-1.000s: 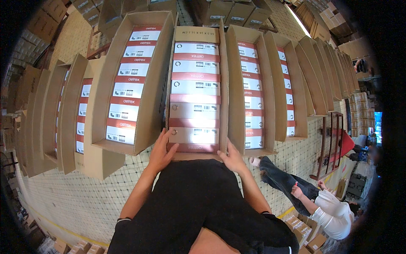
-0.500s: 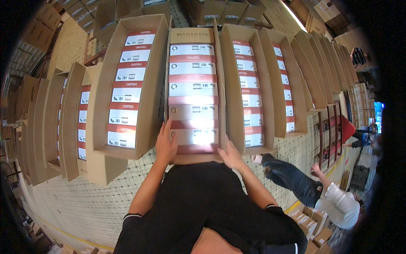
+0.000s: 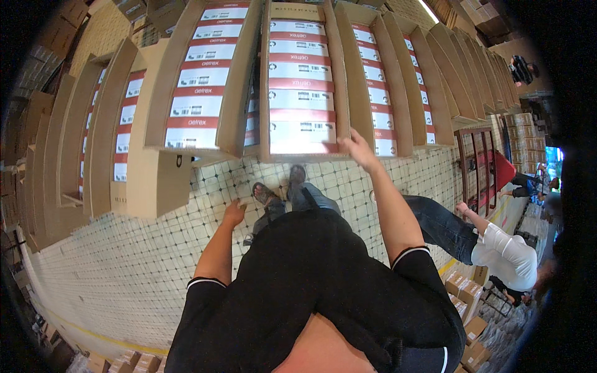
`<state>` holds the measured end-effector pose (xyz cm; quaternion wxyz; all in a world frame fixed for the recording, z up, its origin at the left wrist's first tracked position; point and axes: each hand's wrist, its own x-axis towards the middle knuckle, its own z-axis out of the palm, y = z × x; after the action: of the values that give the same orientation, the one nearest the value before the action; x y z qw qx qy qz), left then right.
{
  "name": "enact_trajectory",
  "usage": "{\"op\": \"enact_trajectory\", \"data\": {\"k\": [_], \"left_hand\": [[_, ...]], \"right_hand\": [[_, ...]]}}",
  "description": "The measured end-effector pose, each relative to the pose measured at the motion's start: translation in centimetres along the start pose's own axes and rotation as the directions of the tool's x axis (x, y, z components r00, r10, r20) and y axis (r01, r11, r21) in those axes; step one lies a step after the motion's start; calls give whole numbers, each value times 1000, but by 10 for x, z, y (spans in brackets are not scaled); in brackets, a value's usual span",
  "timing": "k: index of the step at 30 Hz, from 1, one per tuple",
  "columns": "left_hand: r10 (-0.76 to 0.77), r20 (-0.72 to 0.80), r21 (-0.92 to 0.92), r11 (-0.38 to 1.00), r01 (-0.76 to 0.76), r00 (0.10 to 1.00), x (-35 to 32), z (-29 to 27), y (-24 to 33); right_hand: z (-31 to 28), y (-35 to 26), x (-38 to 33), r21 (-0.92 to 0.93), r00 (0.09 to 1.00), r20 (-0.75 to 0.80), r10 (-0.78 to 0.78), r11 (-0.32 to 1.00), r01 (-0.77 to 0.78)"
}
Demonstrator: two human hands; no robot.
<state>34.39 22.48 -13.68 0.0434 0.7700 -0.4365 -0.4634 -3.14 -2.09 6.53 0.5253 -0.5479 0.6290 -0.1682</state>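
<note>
We judge step in hand: handling middle carton (image 3: 301, 158), packed with red-and-white boxes (image 3: 302, 98). Next move seems to call for right grip (image 3: 360, 151) settling on rim or clearing it. Right grip loosely open at carton's near right corner; contact, we can't tell. Left grip (image 3: 234, 215) open, empty, over tiled floor (image 3: 211, 186), apart from carton.

Tiled floor (image 3: 130, 280), white-shirted co-worker (image 3: 505, 256), red-barred cart (image 3: 477, 163).

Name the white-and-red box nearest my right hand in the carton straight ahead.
The box at the row's near end, next to the near wall of the carton; the others lie farther from the right hand.
</note>
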Motion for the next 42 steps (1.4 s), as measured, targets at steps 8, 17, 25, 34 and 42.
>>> {"op": "enact_trajectory", "data": {"k": [8, 17, 25, 34, 42], "left_hand": [[-502, 41, -746, 560, 361, 864, -156, 99, -202], [-117, 53, -436, 890, 129, 992, -225, 214, -207], [163, 117, 6, 986, -165, 980, -281, 191, -138], [-74, 150, 174, 984, 47, 986, -320, 174, -214], [222, 36, 22, 975, -222, 975, -304, 197, -235]], "right_hand": [[74, 125, -58, 129, 854, -480, 200, 979, -156], [166, 416, -358, -220, 915, 215, 342, 930, -296], [145, 588, -539, -717, 782, 99, 616, 589, -373], [206, 497, -472, 149, 858, -212, 468, 883, -445], [219, 434, -457, 4, 941, -3, 338, 941, -338]]}}
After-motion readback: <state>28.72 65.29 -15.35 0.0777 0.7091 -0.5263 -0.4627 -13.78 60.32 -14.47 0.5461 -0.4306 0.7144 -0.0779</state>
